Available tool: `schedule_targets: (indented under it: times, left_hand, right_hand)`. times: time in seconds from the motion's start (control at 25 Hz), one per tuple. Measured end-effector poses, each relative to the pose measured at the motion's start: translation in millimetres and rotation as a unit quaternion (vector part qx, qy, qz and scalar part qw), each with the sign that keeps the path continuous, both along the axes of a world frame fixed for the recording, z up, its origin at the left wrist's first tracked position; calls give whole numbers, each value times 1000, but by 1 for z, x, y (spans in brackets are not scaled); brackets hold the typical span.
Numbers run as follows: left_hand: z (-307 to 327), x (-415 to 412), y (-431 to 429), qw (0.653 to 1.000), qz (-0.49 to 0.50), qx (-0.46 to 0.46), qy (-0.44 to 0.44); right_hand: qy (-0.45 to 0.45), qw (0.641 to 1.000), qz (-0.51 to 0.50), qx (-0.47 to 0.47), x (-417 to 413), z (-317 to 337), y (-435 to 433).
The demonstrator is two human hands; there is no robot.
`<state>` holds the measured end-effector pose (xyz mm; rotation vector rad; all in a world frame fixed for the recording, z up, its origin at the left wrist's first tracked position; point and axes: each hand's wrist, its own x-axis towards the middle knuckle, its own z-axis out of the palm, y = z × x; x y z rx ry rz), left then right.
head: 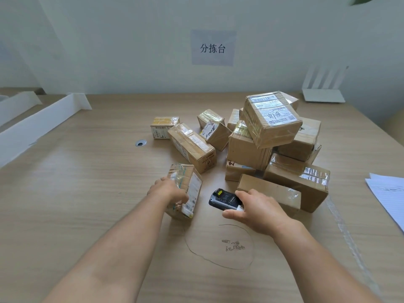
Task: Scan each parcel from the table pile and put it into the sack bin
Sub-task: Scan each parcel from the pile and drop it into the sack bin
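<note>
**A:** so what was the person wearing up top?

**B:** just bare arms tbh. left hand point(169, 189) and right hand point(255, 209) were uncovered, both forearms point(122, 248) ran bare right to the near edge.

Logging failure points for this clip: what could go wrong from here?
The left hand holds the small parcel tipped on edge; it may slip. The scanner in the right hand meets the label at a slant, so the read may miss. The tilted top box could slide off the pile if neighbours are pulled.
</note>
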<state>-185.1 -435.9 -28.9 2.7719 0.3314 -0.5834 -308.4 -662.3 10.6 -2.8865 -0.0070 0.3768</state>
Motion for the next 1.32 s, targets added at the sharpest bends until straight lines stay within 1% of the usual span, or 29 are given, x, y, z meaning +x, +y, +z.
schedule_targets:
  times: [0.04, 0.08, 0.12, 0.2, 0.32, 0.44, 0.52, 0.68, 0.84, 1.12, 1.32]
  left_hand:
    - [-3, 0, 7, 996, 48, -75, -2]
    - [-7, -3, 14, 982, 99, -163, -7]
    - [-12, -8, 21, 960, 142, -242, -20]
    - [-28, -22, 33, 914, 197, -351, -49]
    - [-47, -45, 44, 861, 229, -448, -73]
    - [-48, -60, 52, 825, 233, -505, -94]
    - [-44, -64, 59, 818, 218, -519, -118]
    - [-30, -66, 73, 829, 195, -492, -181]
    - [-14, -64, 84, 823, 182, -488, -227]
    - [0, -58, 96, 812, 175, -501, -242]
    - [6, -55, 97, 814, 153, -502, -249]
  right_hand:
    - [4, 1000, 0, 4, 0, 1, 2]
    - [10, 1000, 0, 7, -1, 1, 4]
    - [16, 1000, 0, 8, -2, 0, 6]
    - [26, 1000, 4, 3, -4, -2, 11]
    - [31, 999, 19, -14, -7, -4, 18]
    - [33, 999, 28, -21, -9, -2, 28]
    - [32, 998, 37, -32, -11, 0, 34]
    - [32, 996, 59, -53, -14, 0, 45]
    - [32, 995, 74, -57, -16, -1, 51]
    - [40, 994, 81, -58, -20, -1, 54]
    - [42, 994, 81, -56, -22, 0, 56]
